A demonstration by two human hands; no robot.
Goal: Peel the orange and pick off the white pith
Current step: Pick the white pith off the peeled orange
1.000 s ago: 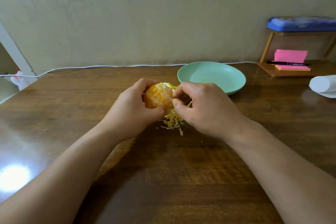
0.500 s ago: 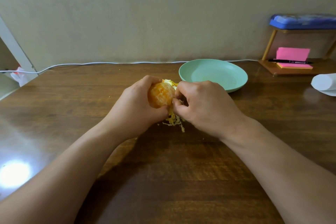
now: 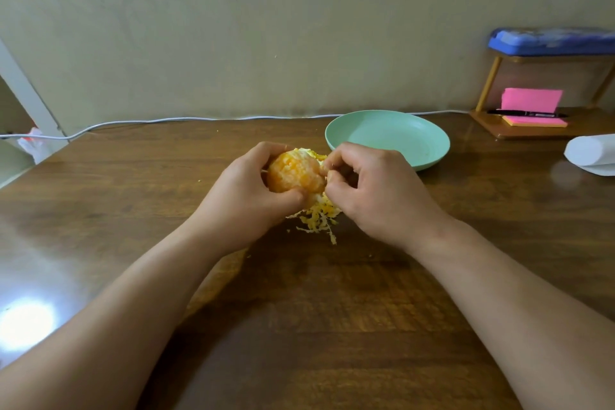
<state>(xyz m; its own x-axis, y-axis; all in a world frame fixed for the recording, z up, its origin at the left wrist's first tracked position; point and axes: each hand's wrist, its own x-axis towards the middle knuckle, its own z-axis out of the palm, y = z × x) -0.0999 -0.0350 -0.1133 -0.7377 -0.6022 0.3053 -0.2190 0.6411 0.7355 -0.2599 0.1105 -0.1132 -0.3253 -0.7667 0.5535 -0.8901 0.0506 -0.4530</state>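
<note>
My left hand [image 3: 243, 196] wraps the orange [image 3: 294, 175]: fingers curled over its top and thumb pressed under its front, so the peeled fruit sits cupped between them. My right hand [image 3: 376, 190] is curled too, with thumb and forefinger tips pinching at the orange's right flank. I cannot tell whether pith lies between them. Under both hands a heap of peel scraps [image 3: 317, 218] lies on the wooden table [image 3: 299, 309]. The green plate [image 3: 389, 140] sits just behind my right hand, apart from it. Bare wood stretches toward me and leftward to the table's left edge. A white roll [image 3: 589, 153] and a wooden rack [image 3: 532, 133] stand far right, and a white cable [image 3: 166, 120] runs along the wall.
</note>
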